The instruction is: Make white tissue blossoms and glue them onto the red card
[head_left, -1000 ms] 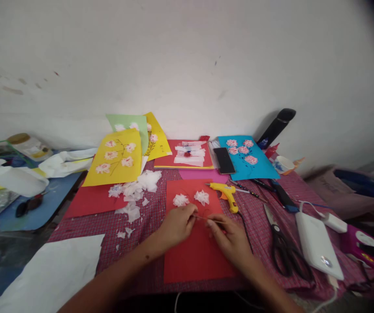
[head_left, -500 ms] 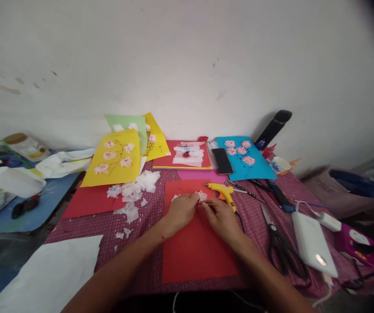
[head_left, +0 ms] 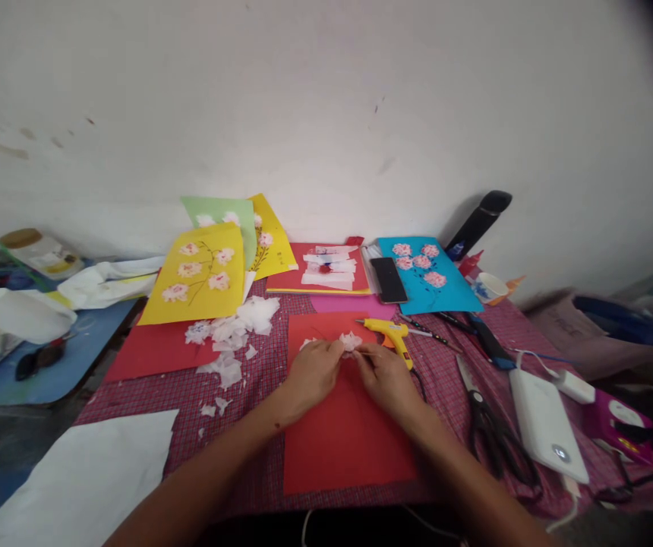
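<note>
Both hands rest on the red paper [head_left: 343, 448]; the left hand [head_left: 312, 372] and right hand [head_left: 386, 377] pinch together at the white tissue flower [head_left: 351, 342] between their fingertips; the glue gun [head_left: 390, 335] lies just beside.

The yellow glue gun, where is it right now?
The yellow glue gun lies on the checked cloth at the upper right corner of the red sheet, just beyond the right hand, left of the scissors.

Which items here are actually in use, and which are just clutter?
In use:
left hand
right hand
white tissue flower
red sheet

Lying about:
glue gun
scissors
phone
blue flower card
yellow flower card
tissue scraps
</note>
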`<state>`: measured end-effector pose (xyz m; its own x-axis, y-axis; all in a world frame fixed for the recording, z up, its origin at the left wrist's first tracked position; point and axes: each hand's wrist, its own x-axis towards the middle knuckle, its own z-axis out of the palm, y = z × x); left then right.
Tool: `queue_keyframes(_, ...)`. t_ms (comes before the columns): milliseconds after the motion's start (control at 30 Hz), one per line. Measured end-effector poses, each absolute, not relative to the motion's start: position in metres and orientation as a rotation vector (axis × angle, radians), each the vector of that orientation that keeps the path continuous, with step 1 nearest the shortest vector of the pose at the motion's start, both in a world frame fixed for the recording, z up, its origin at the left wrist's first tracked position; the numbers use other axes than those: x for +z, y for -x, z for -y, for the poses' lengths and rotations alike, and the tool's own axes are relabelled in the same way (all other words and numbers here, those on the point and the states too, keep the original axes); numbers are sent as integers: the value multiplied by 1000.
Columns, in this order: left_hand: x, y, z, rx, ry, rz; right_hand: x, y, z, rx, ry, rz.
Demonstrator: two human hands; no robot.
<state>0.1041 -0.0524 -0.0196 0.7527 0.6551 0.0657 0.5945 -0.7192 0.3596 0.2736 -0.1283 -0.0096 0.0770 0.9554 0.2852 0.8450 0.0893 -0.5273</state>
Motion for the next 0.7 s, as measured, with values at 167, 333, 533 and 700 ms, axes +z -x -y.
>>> queue_keyframes(167, -20, -99, 57, 275, -2680, -953, 0, -271, 117, 228, 1830, 1862)
queue_keyframes(333, -18, -97, 60, 186, -2736, -936, 5, -267, 111, 204, 1856, 1900)
queue_keyframes(533, -17, -94, 61, 199, -2726, -913, 5, -274, 121, 196, 1810, 1852)
queue_keyframes(700, -14, -94, 60, 198, -2740, -910, 6, -277, 131, 196, 1748, 1786)
